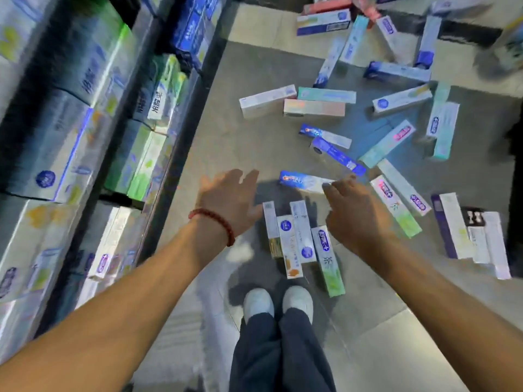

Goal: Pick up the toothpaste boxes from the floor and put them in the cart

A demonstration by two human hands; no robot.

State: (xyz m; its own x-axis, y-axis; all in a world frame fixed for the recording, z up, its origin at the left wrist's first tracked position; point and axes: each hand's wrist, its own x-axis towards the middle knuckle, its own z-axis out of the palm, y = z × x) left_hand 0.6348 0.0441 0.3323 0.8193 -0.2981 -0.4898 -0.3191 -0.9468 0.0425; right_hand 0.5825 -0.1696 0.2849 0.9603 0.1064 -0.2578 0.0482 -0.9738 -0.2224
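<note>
Fingers (246, 176) of both hands spread, empty, above toothpaste boxes (300, 236); shelf edge (181, 154) left.

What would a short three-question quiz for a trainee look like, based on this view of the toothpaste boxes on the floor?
1. True or false: the left hand holds a box.
2. Which wrist wears the red bead bracelet?
3. The cluster of boxes nearest the white shoes lies: A) on the shelf, B) on the floor, C) in a cart.

Key: 1 false, both it and the right hand are empty; 2 left; 3 B.
</note>
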